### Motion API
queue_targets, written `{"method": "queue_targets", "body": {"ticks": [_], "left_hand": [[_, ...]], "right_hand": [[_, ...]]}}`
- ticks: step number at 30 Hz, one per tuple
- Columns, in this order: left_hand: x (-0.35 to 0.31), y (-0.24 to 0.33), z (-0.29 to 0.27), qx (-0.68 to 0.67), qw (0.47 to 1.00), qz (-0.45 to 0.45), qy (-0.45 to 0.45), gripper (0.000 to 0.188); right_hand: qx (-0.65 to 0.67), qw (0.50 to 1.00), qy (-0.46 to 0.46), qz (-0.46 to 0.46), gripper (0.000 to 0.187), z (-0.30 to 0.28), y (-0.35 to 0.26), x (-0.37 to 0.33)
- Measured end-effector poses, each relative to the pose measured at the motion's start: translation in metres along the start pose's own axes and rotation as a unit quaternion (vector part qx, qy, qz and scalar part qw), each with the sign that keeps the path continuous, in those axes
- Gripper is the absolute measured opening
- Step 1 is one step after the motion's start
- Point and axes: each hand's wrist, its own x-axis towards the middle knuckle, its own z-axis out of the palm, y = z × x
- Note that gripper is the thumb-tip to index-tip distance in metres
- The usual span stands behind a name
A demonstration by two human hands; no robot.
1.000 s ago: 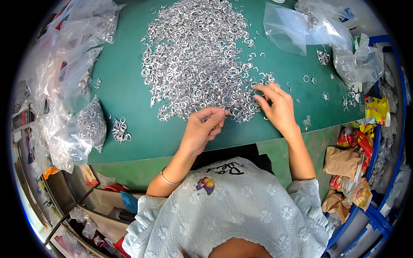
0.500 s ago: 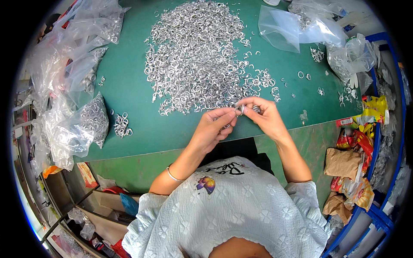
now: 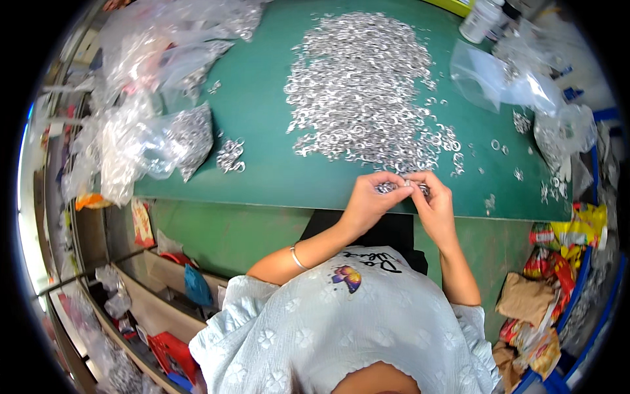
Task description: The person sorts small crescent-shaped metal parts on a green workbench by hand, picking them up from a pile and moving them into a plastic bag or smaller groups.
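Note:
At the near edge of a large heap of silvery metal rings and open, curved pieces (image 3: 357, 88), my two hands meet at the fingertips. My left hand (image 3: 366, 205) is closed, with several metal rings (image 3: 386, 188) tucked in its curled fingers. Thumb and forefinger of my right hand (image 3: 438, 209) pinch against the left fingertips, and more silvery rings (image 3: 424, 190) show in its grasp. A small piece seems to sit where the fingertips touch, too small to make out. The heap lies on the green tabletop (image 3: 262, 131).
Clear bags of metal parts (image 3: 190, 141) crowd the table's left side, beside a small ring cluster (image 3: 230, 155). More bags (image 3: 558, 134), a white bottle (image 3: 481, 20) and scattered rings (image 3: 500, 147) are at right. Shelves (image 3: 154, 289) and packets (image 3: 548, 262) flank me.
The whole view has shifted, so the heap and hands appear farther right. My fingertips have come closer together; a ring seen between them earlier is now mostly hidden.

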Motion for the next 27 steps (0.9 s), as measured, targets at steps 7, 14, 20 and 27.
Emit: {"method": "queue_targets", "body": {"ticks": [7,14,20,27], "left_hand": [[-0.014,0.014,-0.012,0.018,0.999,-0.018,0.023,0.013],[-0.004,0.033,-0.079,0.203,0.965,0.113,0.123,0.014],[0.061,0.081,-0.231,0.439,0.817,0.137,0.348,0.020],[0.123,0.105,-0.341,0.511,0.786,0.010,0.348,0.021]], "right_hand": [[0.186,0.972,-0.095,0.109,0.013,0.003,-0.005,0.000],[0.216,0.965,-0.073,0.127,0.015,0.001,-0.003,-0.002],[0.207,0.956,-0.112,0.177,0.020,-0.004,0.008,-0.007],[0.243,0.950,-0.084,0.179,0.022,0.005,0.004,-0.004]]}}
